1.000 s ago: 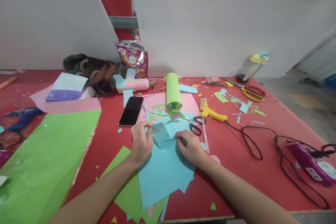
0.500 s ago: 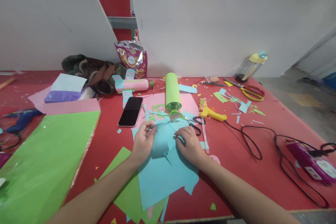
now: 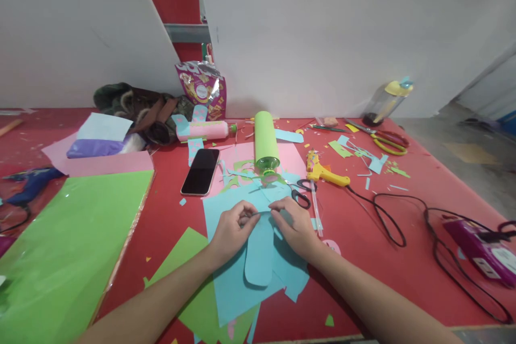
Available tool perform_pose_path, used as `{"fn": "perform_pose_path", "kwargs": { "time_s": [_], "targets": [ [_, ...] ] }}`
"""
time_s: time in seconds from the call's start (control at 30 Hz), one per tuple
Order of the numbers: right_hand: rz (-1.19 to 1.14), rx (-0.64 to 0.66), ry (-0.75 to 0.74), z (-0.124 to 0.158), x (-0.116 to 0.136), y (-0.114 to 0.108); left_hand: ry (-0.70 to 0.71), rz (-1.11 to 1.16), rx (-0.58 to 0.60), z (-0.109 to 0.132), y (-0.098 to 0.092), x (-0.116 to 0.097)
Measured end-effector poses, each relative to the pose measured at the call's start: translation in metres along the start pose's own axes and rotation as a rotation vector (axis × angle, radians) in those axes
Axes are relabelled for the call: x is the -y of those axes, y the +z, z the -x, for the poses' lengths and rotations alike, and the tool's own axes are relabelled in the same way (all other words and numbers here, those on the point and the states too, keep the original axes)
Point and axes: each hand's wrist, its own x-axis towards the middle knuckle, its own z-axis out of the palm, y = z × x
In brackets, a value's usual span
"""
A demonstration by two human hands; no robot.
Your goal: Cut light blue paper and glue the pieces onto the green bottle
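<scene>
A blue paper strip [image 3: 260, 258] with rounded lower corners hangs between my hands, its top edge pinched at both ends. My left hand [image 3: 236, 228] grips the upper left corner between thumb and fingers. At the upper right corner, my right hand [image 3: 296, 228] pinches the same strip. Beneath it lies a larger blue sheet [image 3: 229, 301], partly over a green sheet [image 3: 197, 301]. Just beyond my hands, a bottle wrapped in green paper [image 3: 266, 137] lies with its clear green neck toward me.
A phone [image 3: 200, 172] lies left of the bottle. Black-handled scissors [image 3: 300, 199] and a yellow glue gun [image 3: 328, 174] are on the right, its cord running to a purple power strip [image 3: 479, 255]. A pink-wrapped bottle [image 3: 207, 130], yellow-handled scissors [image 3: 389, 144] and paper scraps lie farther back.
The blue strip has turned from lying curved in my left hand to hanging lengthwise toward me. My left hand has moved right, and my right hand now pinches the strip too.
</scene>
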Motion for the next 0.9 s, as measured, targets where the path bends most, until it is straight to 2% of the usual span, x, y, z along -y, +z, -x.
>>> {"fn": "perform_pose_path", "kwargs": {
  "time_s": [0.33,0.5,0.7,0.9],
  "targets": [
    [0.057,-0.069,-0.229,0.0009,-0.0013,0.0018,-0.09,0.08,0.117,-0.0004,0.0004,-0.0025],
    [0.065,-0.099,-0.309,0.0014,-0.0042,0.0045,-0.137,0.11,0.134,-0.0034,-0.0001,-0.0018],
    [0.08,-0.084,-0.306,0.0024,-0.0064,0.0052,-0.132,0.102,0.136,-0.0058,0.001,0.0017],
    [0.058,-0.049,-0.207,0.0013,-0.0019,0.0039,-0.112,0.075,0.108,-0.0048,0.0011,0.0019]
  ]
}}
